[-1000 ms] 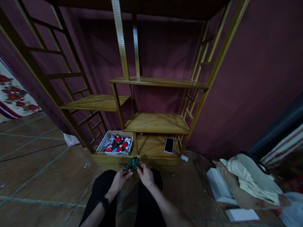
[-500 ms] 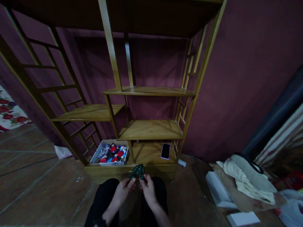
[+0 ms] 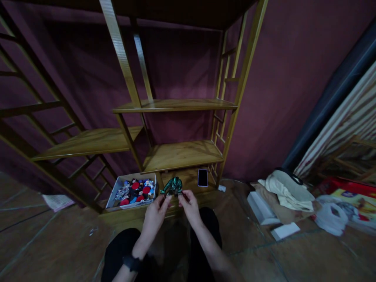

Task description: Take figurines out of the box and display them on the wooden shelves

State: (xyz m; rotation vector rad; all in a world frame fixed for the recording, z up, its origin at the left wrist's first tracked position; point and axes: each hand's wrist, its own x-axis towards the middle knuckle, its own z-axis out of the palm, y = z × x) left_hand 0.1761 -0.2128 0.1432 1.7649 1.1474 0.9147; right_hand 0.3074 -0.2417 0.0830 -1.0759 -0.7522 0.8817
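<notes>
A dark green, shiny figurine [image 3: 173, 185] is held between my two hands, above the front edge of the lowest shelf. My left hand [image 3: 156, 210] pinches its lower left part between thumb and fingers. On the other side, my right hand [image 3: 188, 205] grips its lower right part the same way. Just left of the figurine, a cardboard box [image 3: 111, 199] on the shelf base holds many small figures with red, blue and black parts. A phone [image 3: 202, 178] with a dark screen lies on the lowest shelf, right of my hands.
The wooden shelf unit [image 3: 182, 156] stands against a purple wall. A small white item [image 3: 221, 188] lies by its right foot. Farther right on the floor are white boxes [image 3: 261, 209], a cream cloth [image 3: 284, 192] and a plastic bag [image 3: 331, 215]. Paper [image 3: 57, 201] lies at left.
Both hands have raised the figurine and moved it forward, and it now faces the view more plainly. The view has shifted, with the shelf appearing closer.
</notes>
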